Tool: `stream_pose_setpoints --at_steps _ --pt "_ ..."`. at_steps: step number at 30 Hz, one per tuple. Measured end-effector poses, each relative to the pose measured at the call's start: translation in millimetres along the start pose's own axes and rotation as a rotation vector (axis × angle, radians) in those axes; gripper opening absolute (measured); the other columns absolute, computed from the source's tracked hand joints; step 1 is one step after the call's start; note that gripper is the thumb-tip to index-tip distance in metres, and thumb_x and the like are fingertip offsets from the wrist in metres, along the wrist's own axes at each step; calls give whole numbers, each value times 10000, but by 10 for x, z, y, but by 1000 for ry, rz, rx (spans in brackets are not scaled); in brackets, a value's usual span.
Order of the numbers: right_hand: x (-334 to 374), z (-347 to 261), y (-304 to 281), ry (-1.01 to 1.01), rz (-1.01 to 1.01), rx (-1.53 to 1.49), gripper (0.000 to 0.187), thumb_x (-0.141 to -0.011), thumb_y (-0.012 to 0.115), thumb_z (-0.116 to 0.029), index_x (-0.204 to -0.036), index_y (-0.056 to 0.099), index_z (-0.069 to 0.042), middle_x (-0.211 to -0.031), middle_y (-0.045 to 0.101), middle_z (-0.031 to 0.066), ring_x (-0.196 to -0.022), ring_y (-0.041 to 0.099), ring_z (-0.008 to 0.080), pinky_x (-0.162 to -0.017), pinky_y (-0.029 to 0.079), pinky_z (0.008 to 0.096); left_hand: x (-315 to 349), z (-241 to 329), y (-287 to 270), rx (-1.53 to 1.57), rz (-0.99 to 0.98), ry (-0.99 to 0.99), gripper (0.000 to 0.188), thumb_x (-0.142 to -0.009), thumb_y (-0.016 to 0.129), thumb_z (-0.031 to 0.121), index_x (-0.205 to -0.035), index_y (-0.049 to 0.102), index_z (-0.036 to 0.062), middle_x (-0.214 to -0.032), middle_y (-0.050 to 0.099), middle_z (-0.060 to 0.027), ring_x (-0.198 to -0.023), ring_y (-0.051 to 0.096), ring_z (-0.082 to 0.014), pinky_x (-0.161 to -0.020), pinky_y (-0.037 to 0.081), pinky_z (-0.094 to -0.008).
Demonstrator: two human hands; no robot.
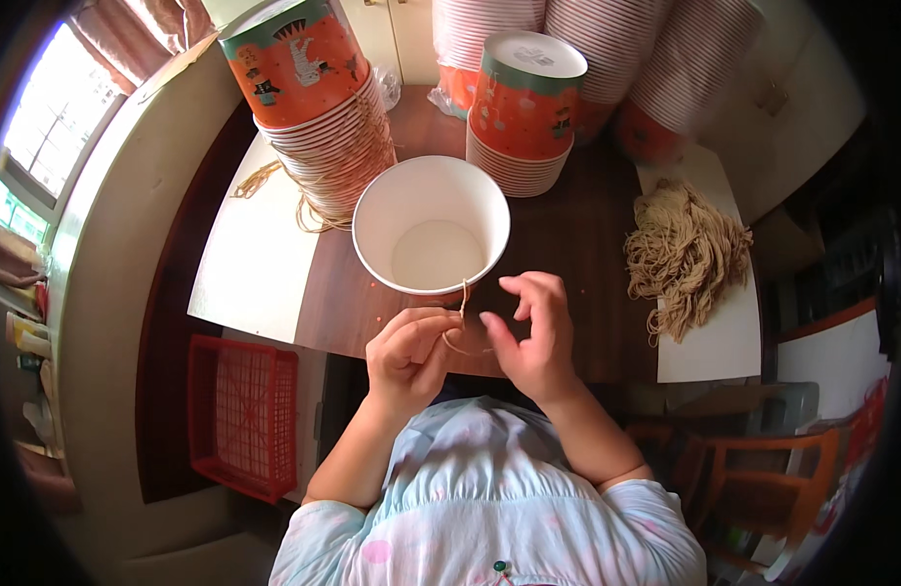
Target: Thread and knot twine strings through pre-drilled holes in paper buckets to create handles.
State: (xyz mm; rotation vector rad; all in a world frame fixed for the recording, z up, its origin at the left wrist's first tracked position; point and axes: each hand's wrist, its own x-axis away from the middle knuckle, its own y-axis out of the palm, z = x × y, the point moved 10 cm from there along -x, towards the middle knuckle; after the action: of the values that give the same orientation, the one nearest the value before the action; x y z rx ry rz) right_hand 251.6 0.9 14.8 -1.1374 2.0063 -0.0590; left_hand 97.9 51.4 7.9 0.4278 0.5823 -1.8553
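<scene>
Window (60,107): washed out at my far left, cut off by the dark rim of my view.
Red plastic crate (240,415): below the table's left edge, its mesh floor showing.
Left bucket stack (304,73): nested paper buckets, upside down, the topmost cut off above. Cord loops hang around its rims and hide some of them. Its orange-and-green print shows cartoon figures; any small lettering is too fine for me to read.
My left hand (406,356): thumb and fingers pinched together on the cord; my curled fingers hide the gripped part.
White-lined paper bucket (387,239): on the brown table (592,259) just beyond my hands, mouth upward; its outer print is mostly hidden from me.
Thin tan cord (464,299): hanging at the bucket's near rim and running down to my left fingers, a loop curving toward my right thumb. How it is fastened I cannot tell.
Front bucket stack (523,117): upside down, same orange-and-green design, pale top with a grey mark I cannot make out.
My right hand (538,337): thumb and fingers parted; whether the thin strand touches my thumb I cannot tell.
Tall bucket stacks (607,39): behind, cut off above, the rightmost blurred.
Cord heap (687,259): tangled on the table's white right end.
Wooden chair (763,479): lower right, dim and partly hidden.
</scene>
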Motion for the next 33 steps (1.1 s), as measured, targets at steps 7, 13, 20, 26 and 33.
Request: stream_pose_setpoints --at_steps 7,13,20,26,33 --pt "-92 -417 186 -480 -96 72 232 -758 720 -192 -967 659 -113 -1071 602 51 -841 557 194 -755 414 341 -22 297 -43 -86 25 103 122 -792 663 -74 -904 653 -27 -900 650 -129 -816 625 -195 -733 496 -268" --pt "-262 -329 135 -453 -12 90 180 -679 790 -123 -827 690 -147 -1063 683 -16 -851 570 171 -797 396 339 -46 369 -256 159 90 52 27 -850 657 -3 -860 645 -25 -899 620 -130 -836 601 -196 -748 482 -271" --pt "-420 -355 124 -496 -157 149 168 -693 785 -137 -840 707 -156 -910 704 -40 -819 586 150 -854 398 356 -178 551 -330 445 5 76 60 -861 662 3 -850 640 -52 -913 614 -146 -825 616 -199 -700 488 -277" --pt "-429 -205 179 -509 -370 57 159 -708 771 -125 -847 698 -147 -829 678 -39 -836 614 148 -964 397 433 -296 408 -582 571 209 8 88 -888 627 40 -879 611 -46 -946 593 -139 -787 561 -164 -709 464 -269" --pt "-510 -84 -331 -440 -590 57 129 -710 766 -114 -825 712 -137 -855 705 -28 -976 620 200 -1012 365 449 -679 -27 -1294 687 501 -140 145 -955 572 120 -987 628 -10 -870 662 -113 -667 580 -90 -574 456 -212"
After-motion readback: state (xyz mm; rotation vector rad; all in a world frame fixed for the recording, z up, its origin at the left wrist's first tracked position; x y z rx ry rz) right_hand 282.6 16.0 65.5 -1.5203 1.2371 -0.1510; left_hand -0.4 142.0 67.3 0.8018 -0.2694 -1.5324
